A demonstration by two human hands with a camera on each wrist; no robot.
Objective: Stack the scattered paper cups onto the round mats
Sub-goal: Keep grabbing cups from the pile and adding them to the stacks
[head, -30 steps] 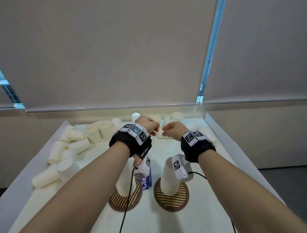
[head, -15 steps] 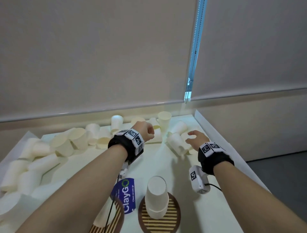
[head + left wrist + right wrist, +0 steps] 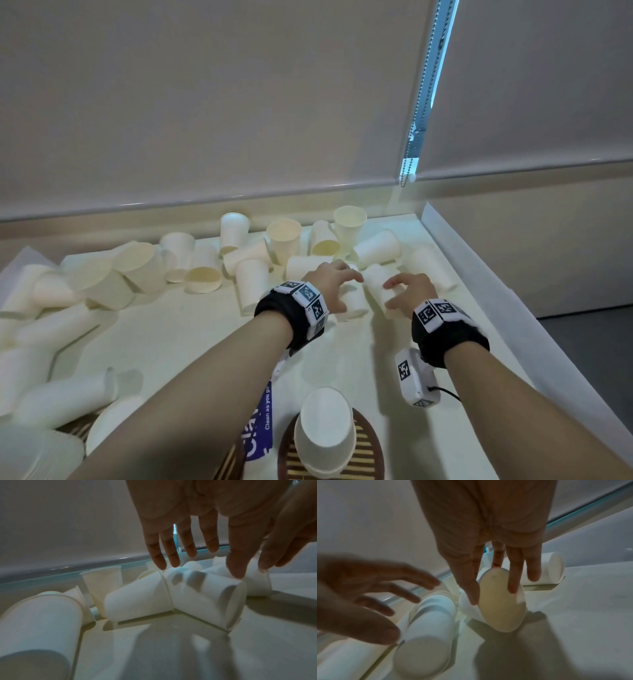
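Many cream paper cups (image 3: 205, 270) lie scattered along the far and left parts of the white table (image 3: 191, 342). My left hand (image 3: 334, 284) reaches over a cup lying on its side (image 3: 205, 595), fingers straight and spread, tips just touching it. My right hand (image 3: 406, 291) is beside it, straight fingers (image 3: 513, 586) on the rim of another lying cup (image 3: 501, 608), thumb against its wall. Near me, a stack of upturned cups (image 3: 325, 431) stands on a brown striped round mat (image 3: 368, 452). My left arm mostly hides the second mat (image 3: 229, 462).
A blue printed pack (image 3: 262, 418) lies between the mats. A raised white wall (image 3: 479, 308) borders the table on the right. Closed blinds with a bead chain (image 3: 412, 150) hang behind the table. More cups (image 3: 65, 397) crowd the near left.
The view has swung down and right. My left hand has opened from a fist. Both hands have come down onto lying cups at the far right.
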